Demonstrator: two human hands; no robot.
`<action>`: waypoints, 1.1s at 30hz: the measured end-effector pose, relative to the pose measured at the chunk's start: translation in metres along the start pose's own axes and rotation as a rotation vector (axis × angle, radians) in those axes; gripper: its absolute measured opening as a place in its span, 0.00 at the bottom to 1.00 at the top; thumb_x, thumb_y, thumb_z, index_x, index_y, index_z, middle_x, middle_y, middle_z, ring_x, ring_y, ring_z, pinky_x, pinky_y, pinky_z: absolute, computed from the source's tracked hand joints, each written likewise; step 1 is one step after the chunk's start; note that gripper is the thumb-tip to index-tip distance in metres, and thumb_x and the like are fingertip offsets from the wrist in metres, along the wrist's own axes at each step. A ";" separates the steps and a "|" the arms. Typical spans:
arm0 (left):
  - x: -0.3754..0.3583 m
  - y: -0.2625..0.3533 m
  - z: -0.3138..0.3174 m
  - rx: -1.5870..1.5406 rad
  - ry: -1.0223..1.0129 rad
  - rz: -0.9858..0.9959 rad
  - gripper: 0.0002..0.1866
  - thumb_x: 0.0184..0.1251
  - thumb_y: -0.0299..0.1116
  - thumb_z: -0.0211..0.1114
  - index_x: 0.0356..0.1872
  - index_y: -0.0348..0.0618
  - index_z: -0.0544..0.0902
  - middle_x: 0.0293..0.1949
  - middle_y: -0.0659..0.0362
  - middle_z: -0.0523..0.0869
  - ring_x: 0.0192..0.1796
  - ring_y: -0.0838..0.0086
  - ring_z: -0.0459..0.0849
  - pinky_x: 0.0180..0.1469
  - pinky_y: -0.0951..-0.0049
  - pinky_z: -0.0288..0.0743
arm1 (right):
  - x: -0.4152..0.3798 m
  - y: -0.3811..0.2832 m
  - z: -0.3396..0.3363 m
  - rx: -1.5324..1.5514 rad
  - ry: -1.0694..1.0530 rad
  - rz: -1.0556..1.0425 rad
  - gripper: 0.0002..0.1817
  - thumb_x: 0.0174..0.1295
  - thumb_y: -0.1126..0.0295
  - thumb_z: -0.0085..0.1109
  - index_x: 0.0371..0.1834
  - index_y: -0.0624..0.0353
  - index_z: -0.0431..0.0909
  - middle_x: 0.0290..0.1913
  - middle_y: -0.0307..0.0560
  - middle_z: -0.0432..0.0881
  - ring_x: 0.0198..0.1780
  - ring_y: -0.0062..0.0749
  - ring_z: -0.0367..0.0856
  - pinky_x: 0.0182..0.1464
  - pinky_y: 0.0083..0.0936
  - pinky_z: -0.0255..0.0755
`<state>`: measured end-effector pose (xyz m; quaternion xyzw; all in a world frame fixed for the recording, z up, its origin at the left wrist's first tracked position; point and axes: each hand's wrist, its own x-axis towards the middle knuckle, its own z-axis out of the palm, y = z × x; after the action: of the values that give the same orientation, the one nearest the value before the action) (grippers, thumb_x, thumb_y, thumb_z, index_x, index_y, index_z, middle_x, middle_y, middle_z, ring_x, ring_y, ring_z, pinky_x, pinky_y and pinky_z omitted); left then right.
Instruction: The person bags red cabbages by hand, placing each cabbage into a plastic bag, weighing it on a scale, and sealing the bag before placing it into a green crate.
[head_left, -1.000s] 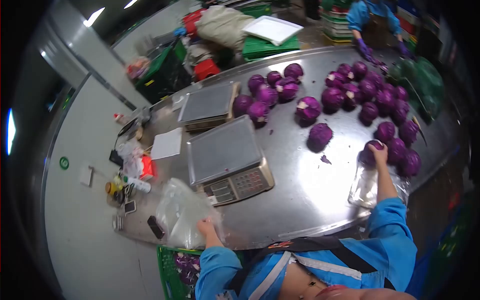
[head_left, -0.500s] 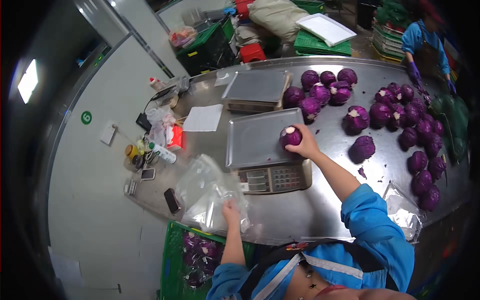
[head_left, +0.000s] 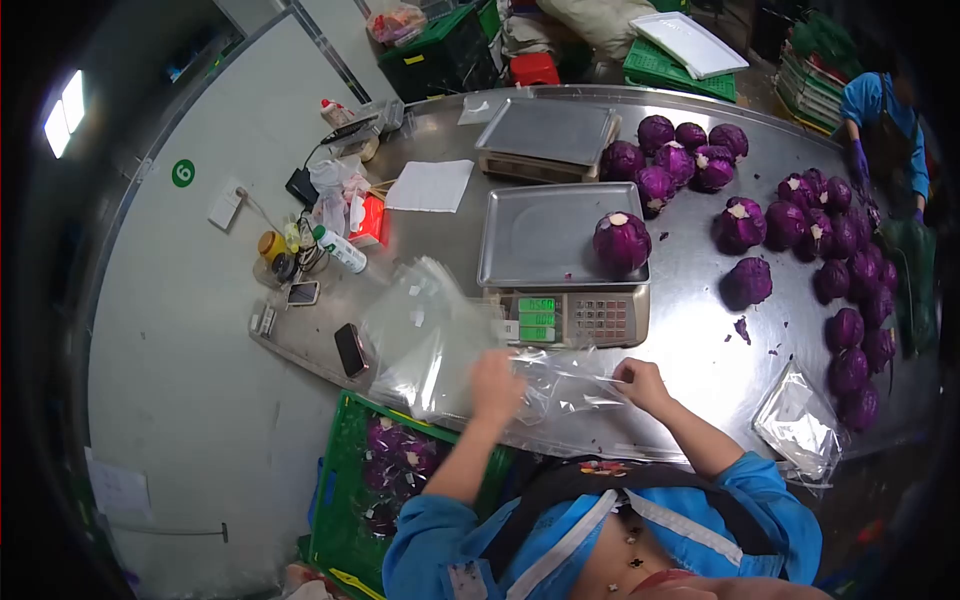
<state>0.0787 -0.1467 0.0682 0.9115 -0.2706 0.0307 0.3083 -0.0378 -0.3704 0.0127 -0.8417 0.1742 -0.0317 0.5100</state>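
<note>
In the head view, my right hand [head_left: 643,385] had thumb and fingers clamped on the edge of a clear bag [head_left: 570,380] at the table's [head_left: 700,350] near side. My left hand [head_left: 497,388] touched the bag's left end; blur hid its grip, so I could not tell whether the fingers were closed. A purple cabbage [head_left: 622,243] rested on the right part of the near scale [head_left: 545,235], just beyond the bag, above a green-lit display [head_left: 537,318]. To the left lay a bag stack [head_left: 425,335] and, beside it, a dark phone [head_left: 350,350]. More cabbages [head_left: 785,225] covered the far right, near a co-worker [head_left: 885,120]. A green crate [head_left: 335,490] holding wrapped cabbages [head_left: 395,460] stood at the near left.
</note>
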 end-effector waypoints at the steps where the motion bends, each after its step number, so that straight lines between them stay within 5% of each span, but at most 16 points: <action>1: -0.001 0.035 -0.007 0.027 0.224 0.372 0.17 0.52 0.41 0.62 0.37 0.40 0.74 0.26 0.51 0.82 0.31 0.54 0.80 0.39 0.61 0.72 | -0.003 -0.013 -0.011 0.047 -0.003 0.100 0.07 0.40 0.74 0.64 0.21 0.62 0.74 0.22 0.45 0.78 0.23 0.27 0.76 0.28 0.22 0.70; 3: -0.011 0.107 -0.008 -0.294 0.066 0.561 0.23 0.51 0.41 0.63 0.45 0.37 0.71 0.28 0.51 0.82 0.31 0.50 0.79 0.41 0.60 0.71 | -0.009 -0.070 -0.038 0.205 0.114 -0.027 0.08 0.39 0.77 0.62 0.16 0.61 0.70 0.24 0.46 0.78 0.27 0.27 0.77 0.31 0.22 0.70; 5: -0.007 0.111 0.020 0.073 -0.761 0.339 0.20 0.53 0.44 0.62 0.37 0.36 0.75 0.30 0.48 0.80 0.34 0.55 0.79 0.43 0.60 0.70 | -0.002 -0.111 -0.076 0.274 0.374 -0.700 0.09 0.39 0.80 0.58 0.13 0.60 0.66 0.29 0.47 0.79 0.33 0.29 0.77 0.36 0.23 0.69; 7: 0.001 0.114 0.020 -0.061 -0.955 0.490 0.20 0.55 0.45 0.60 0.36 0.36 0.75 0.30 0.50 0.80 0.33 0.58 0.79 0.41 0.61 0.71 | 0.009 -0.143 -0.116 -0.139 0.522 -0.978 0.06 0.40 0.79 0.54 0.17 0.59 0.66 0.36 0.49 0.79 0.39 0.31 0.76 0.39 0.24 0.69; 9: 0.005 0.108 0.021 -0.203 -1.157 0.646 0.20 0.58 0.47 0.57 0.35 0.36 0.76 0.29 0.51 0.80 0.32 0.61 0.80 0.40 0.62 0.72 | 0.018 -0.127 -0.130 0.677 -0.179 -0.437 0.06 0.44 0.74 0.52 0.27 0.59 0.70 0.39 0.49 0.79 0.40 0.33 0.77 0.40 0.25 0.70; 12: 0.025 0.071 0.019 -1.440 -0.826 0.048 0.19 0.63 0.47 0.52 0.35 0.40 0.77 0.30 0.57 0.81 0.29 0.70 0.79 0.35 0.70 0.73 | 0.021 -0.078 -0.126 0.124 -1.255 0.190 0.25 0.53 0.60 0.55 0.53 0.62 0.68 0.39 0.44 0.79 0.42 0.26 0.75 0.44 0.25 0.69; 13: 0.031 0.067 0.020 -1.773 -0.583 -0.208 0.18 0.63 0.46 0.53 0.38 0.40 0.78 0.30 0.58 0.81 0.28 0.74 0.78 0.33 0.74 0.74 | -0.017 -0.066 -0.117 0.354 -0.925 0.043 0.19 0.55 0.63 0.55 0.46 0.64 0.73 0.36 0.43 0.79 0.39 0.24 0.74 0.46 0.25 0.68; 17: 0.012 0.095 0.018 -1.904 -0.772 -0.556 0.18 0.60 0.47 0.56 0.34 0.40 0.76 0.28 0.57 0.80 0.23 0.76 0.77 0.31 0.75 0.73 | -0.007 -0.057 -0.099 0.888 -0.759 -0.239 0.15 0.55 0.66 0.55 0.42 0.64 0.73 0.36 0.49 0.79 0.41 0.33 0.77 0.46 0.30 0.68; 19: 0.005 0.104 0.017 -1.970 -0.877 -0.800 0.18 0.58 0.48 0.57 0.32 0.41 0.75 0.26 0.57 0.79 0.20 0.77 0.76 0.30 0.76 0.73 | 0.017 -0.059 -0.116 1.667 -0.232 -0.095 0.08 0.56 0.69 0.51 0.38 0.58 0.72 0.30 0.42 0.76 0.31 0.27 0.75 0.39 0.28 0.72; 20: 0.011 0.102 0.018 -1.968 -0.879 -0.808 0.18 0.58 0.48 0.57 0.32 0.41 0.75 0.26 0.57 0.79 0.20 0.77 0.76 0.30 0.76 0.73 | 0.020 -0.051 -0.110 1.844 -0.375 -0.002 0.08 0.56 0.69 0.51 0.39 0.57 0.71 0.28 0.40 0.74 0.27 0.25 0.72 0.34 0.26 0.72; 22: 0.044 0.093 0.013 -1.372 -1.394 0.038 0.15 0.54 0.41 0.63 0.25 0.39 0.74 0.24 0.56 0.79 0.23 0.74 0.77 0.29 0.74 0.71 | 0.027 -0.028 -0.089 2.045 -0.660 0.199 0.09 0.58 0.67 0.50 0.42 0.53 0.69 0.23 0.35 0.69 0.19 0.21 0.65 0.22 0.20 0.66; 23: 0.064 0.086 0.009 -1.452 -1.180 -0.054 0.12 0.52 0.37 0.64 0.25 0.39 0.74 0.22 0.57 0.79 0.22 0.74 0.76 0.27 0.75 0.70 | 0.021 -0.016 -0.086 1.759 -0.546 0.400 0.08 0.57 0.67 0.53 0.40 0.53 0.72 0.23 0.35 0.70 0.20 0.21 0.67 0.23 0.20 0.63; 25: 0.108 0.081 0.008 -1.561 -0.813 -0.245 0.06 0.48 0.28 0.62 0.23 0.38 0.74 0.16 0.59 0.75 0.19 0.77 0.73 0.21 0.77 0.65 | 0.025 -0.030 -0.092 0.604 -0.711 -0.024 0.11 0.53 0.66 0.59 0.38 0.56 0.74 0.25 0.35 0.73 0.24 0.24 0.71 0.27 0.23 0.65; 27: 0.134 0.062 0.058 -1.176 -0.515 -0.417 0.05 0.50 0.28 0.60 0.21 0.40 0.74 0.17 0.64 0.74 0.18 0.81 0.69 0.19 0.78 0.61 | 0.053 -0.017 -0.089 -0.094 0.075 -0.110 0.11 0.44 0.71 0.63 0.29 0.63 0.75 0.25 0.48 0.78 0.28 0.29 0.76 0.32 0.25 0.67; 29: 0.162 0.049 0.106 -1.092 -0.411 -0.524 0.06 0.51 0.30 0.62 0.24 0.41 0.74 0.17 0.64 0.74 0.17 0.80 0.69 0.20 0.77 0.62 | 0.113 -0.019 -0.107 -0.079 0.682 -0.158 0.08 0.40 0.75 0.60 0.23 0.65 0.71 0.19 0.51 0.73 0.22 0.33 0.72 0.27 0.26 0.65; 33: 0.222 0.011 0.218 -0.696 0.057 -0.241 0.09 0.57 0.36 0.59 0.33 0.41 0.77 0.27 0.62 0.78 0.27 0.76 0.75 0.30 0.74 0.70 | 0.202 0.019 -0.084 0.197 0.899 -0.020 0.15 0.45 0.73 0.58 0.38 0.64 0.72 0.35 0.52 0.74 0.40 0.37 0.72 0.44 0.28 0.65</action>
<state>0.2386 -0.3855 -0.0526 0.7761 -0.1466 -0.0744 0.6089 0.1271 -0.5154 0.0109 -0.6936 0.3662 -0.4152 0.4609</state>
